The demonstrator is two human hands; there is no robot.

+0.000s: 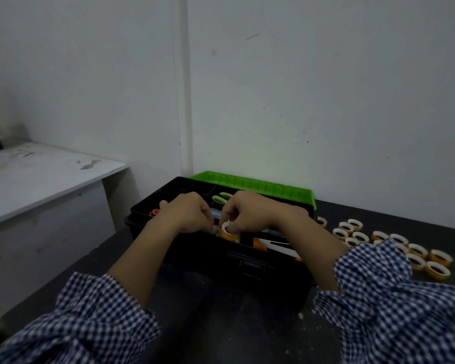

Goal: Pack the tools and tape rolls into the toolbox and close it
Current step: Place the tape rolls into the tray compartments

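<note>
Many loose tape rolls [440, 257] — right of toolbox [234, 261].

The toolbox [221, 261] sits on the table [221, 324] at centre frame, its lid [260, 185] open behind it. Loose tape rolls [415, 254] lie on the table right of it. A shelf [37, 177] stands at left. One roll [229, 233] is at the box's near rim.

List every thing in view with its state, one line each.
toolbox, open, on the table
green lid, swung back
held tape roll, pinched by right hand over the toolbox
left hand, fingers curled beside that roll; hold unclear
loose tape rolls, unpacked on the table
green-handled scissors, inside the toolbox
orange-handled tool, lying in the toolbox
</note>
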